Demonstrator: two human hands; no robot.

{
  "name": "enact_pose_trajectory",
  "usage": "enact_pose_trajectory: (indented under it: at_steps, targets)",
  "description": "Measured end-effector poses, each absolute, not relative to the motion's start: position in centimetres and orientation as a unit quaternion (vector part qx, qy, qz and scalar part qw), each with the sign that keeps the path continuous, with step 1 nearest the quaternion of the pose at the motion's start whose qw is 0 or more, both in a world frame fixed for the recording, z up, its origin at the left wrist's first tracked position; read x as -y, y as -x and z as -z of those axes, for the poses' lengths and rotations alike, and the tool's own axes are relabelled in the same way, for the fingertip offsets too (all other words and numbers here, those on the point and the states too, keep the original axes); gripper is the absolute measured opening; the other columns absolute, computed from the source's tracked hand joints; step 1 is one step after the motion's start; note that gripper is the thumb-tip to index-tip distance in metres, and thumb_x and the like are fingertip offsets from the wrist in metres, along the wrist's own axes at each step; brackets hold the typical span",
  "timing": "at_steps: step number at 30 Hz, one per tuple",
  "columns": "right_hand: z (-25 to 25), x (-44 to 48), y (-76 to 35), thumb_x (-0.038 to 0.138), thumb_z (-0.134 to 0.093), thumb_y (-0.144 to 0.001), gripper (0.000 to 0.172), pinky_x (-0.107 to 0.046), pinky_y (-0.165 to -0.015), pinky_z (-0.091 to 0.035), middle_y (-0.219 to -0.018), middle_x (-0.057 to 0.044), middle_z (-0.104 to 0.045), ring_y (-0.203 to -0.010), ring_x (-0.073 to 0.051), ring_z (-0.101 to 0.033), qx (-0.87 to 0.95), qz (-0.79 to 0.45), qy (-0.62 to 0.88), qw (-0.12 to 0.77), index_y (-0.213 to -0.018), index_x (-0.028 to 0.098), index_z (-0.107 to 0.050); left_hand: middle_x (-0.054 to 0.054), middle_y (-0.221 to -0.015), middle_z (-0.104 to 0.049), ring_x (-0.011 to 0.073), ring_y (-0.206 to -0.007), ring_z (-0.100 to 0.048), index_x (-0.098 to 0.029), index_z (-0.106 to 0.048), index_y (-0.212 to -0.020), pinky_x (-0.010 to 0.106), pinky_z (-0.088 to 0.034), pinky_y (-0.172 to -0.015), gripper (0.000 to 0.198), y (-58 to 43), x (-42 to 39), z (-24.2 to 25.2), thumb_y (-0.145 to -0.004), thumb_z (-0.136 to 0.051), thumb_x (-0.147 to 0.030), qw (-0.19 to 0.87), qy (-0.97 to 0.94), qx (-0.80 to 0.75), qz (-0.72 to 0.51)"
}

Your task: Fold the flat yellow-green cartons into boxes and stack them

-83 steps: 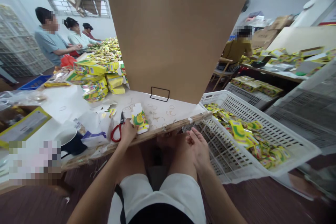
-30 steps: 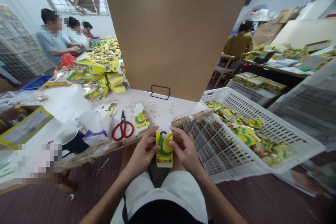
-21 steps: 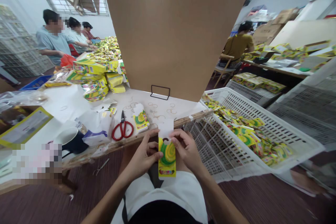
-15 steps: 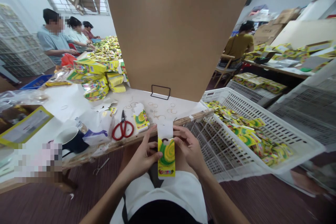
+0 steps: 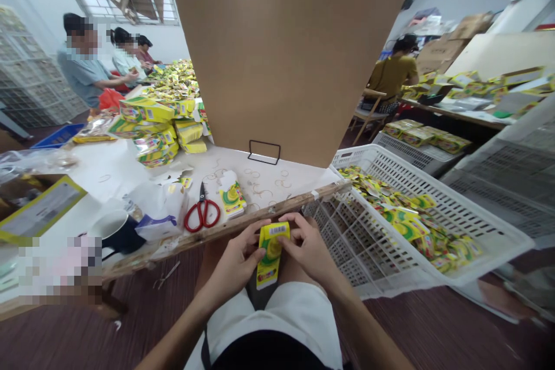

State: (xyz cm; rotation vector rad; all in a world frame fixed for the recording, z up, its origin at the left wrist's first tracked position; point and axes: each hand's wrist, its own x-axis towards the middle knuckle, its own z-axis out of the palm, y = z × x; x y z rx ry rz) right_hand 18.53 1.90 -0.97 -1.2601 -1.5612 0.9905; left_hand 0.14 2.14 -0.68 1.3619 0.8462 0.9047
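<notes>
Between my two hands, above my lap, is a small yellow and green printed carton (image 5: 269, 263) with a barcode on its folded-over top panel. My left hand (image 5: 241, 259) pinches its left side, thumb on the front. My right hand (image 5: 307, 245) grips the upper right corner with thumb and fingers. Past the table edge lies a small stack of flat cartons (image 5: 233, 196), in the same yellow and green. Red-handled scissors (image 5: 202, 213) rest to the left of that stack.
A large brown board (image 5: 277, 58) stands on the table (image 5: 208, 165). To the right, a white plastic crate (image 5: 390, 156) holds many yellow packets. A dark mug (image 5: 119, 234) stands near the left table edge. Co-workers sit at the far left and right.
The carton's white top flap has been folded over, so its yellow barcode panel now faces me. Both hands have shifted slightly with it. A co-worker at the left has raised their hands.
</notes>
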Motion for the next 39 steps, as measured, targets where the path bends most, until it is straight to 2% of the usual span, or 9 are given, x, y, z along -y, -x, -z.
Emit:
enact_pose_trajectory:
  at_steps: [7,10,12,18,23,27,29,34,39]
  targets:
    - [1.2,-1.9,-18.2,0.028,-0.062,-0.081,0.034,-0.018,-0.042,-0.033,-0.048,0.009,-0.045,-0.043,-0.009,-0.043,0.637,-0.413,0.475,0.446,-0.114,0.020,-0.057,0.010,-0.095,-0.072,0.0233,-0.087,-0.067,-0.016,-0.049,-0.123,0.033,-0.052,-0.076,0.053,0.0,-2.4,-0.1,-0.074,-0.069,-0.021,0.624,-0.554,-0.377,-0.403]
    - [1.3,-2.0,-18.5,0.032,-0.059,-0.085,0.027,-0.024,-0.059,-0.048,-0.077,-0.003,-0.066,-0.068,-0.015,-0.060,0.628,-0.396,0.463,0.485,-0.108,0.020,-0.064,0.009,-0.092,-0.072,0.0221,-0.083,-0.067,-0.016,-0.052,-0.120,0.032,-0.052,-0.074,0.051,-0.2,-2.4,0.0,-0.072,-0.070,-0.020,0.610,-0.568,-0.383,-0.398]
    - [1.5,-2.2,-18.7,0.032,-0.059,-0.085,0.024,-0.030,-0.075,-0.051,-0.097,-0.006,-0.067,-0.086,-0.019,-0.062,0.614,-0.399,0.452,0.509,-0.104,0.020,-0.068,0.008,-0.092,-0.072,0.0215,-0.082,-0.067,-0.016,-0.054,-0.118,0.032,-0.052,-0.074,0.048,-0.5,-2.4,0.2,-0.072,-0.070,-0.018,0.608,-0.568,-0.386,-0.398]
    - [2.3,-2.0,-18.8,0.030,-0.069,-0.078,0.016,-0.031,-0.072,-0.052,-0.085,-0.003,-0.069,-0.079,-0.019,-0.064,0.542,-0.442,0.452,0.553,-0.090,0.021,-0.072,0.008,-0.091,-0.072,0.0211,-0.083,-0.067,-0.016,-0.059,-0.110,0.030,-0.052,-0.073,0.034,-2.4,-2.6,0.6,-0.077,-0.065,-0.025,0.594,-0.568,-0.383,-0.423]
    - [2.0,-2.0,-19.4,0.031,-0.068,-0.078,0.016,-0.031,-0.074,-0.052,-0.090,-0.005,-0.072,-0.083,-0.020,-0.065,0.520,-0.405,0.486,0.574,-0.089,0.020,-0.073,0.010,-0.099,-0.071,0.0209,-0.092,-0.066,-0.015,-0.064,-0.102,0.031,-0.051,-0.083,0.025,-3.2,-4.1,0.5,-0.086,-0.055,-0.032,0.494,-0.637,-0.392,-0.443]
    - [1.5,-3.4,-23.1,0.034,-0.072,-0.073,0.028,-0.026,-0.063,-0.052,-0.084,0.000,-0.070,-0.067,-0.012,-0.063,0.306,-0.294,0.482,0.767,-0.098,0.022,-0.066,0.011,-0.119,-0.062,0.0224,-0.111,-0.059,-0.017,-0.047,-0.125,0.034,-0.045,-0.094,0.044,-0.5,-8.5,2.3,-0.086,-0.053,-0.037,0.222,-0.655,-0.605,-0.394]
    - [1.8,-4.3,-24.8,0.035,-0.077,-0.065,0.035,-0.024,-0.063,-0.052,-0.080,0.003,-0.069,-0.067,-0.011,-0.063,0.192,-0.282,0.426,0.838,-0.095,0.022,-0.063,0.024,-0.126,-0.055,0.0333,-0.122,-0.049,-0.007,-0.040,-0.129,0.046,-0.037,-0.100,0.059,1.6,-11.0,3.7,-0.080,-0.061,-0.033,0.172,-0.614,-0.675,-0.372]
    - [4.0,-4.8,-23.8,0.030,-0.083,-0.056,0.045,-0.023,-0.061,-0.051,-0.085,-0.001,-0.070,-0.068,-0.012,-0.064,0.164,-0.444,0.442,0.762,-0.095,0.018,-0.062,0.023,-0.106,-0.065,0.0374,-0.110,-0.057,-0.005,-0.049,-0.118,0.044,-0.042,-0.090,0.061,5.0,-14.9,5.9,-0.064,-0.073,-0.022,0.151,-0.582,-0.731,-0.324]
    - [3.9,-3.7,-19.6,0.034,-0.073,-0.069,0.033,-0.025,-0.061,-0.049,-0.078,-0.001,-0.066,-0.064,-0.012,-0.059,0.280,-0.407,0.494,0.716,-0.096,0.018,-0.061,0.016,-0.092,-0.069,0.0280,-0.086,-0.064,-0.009,-0.058,-0.102,0.033,-0.046,-0.070,0.030,4.8,-14.3,4.5,-0.073,-0.060,-0.019,0.186,-0.603,-0.704,-0.325]
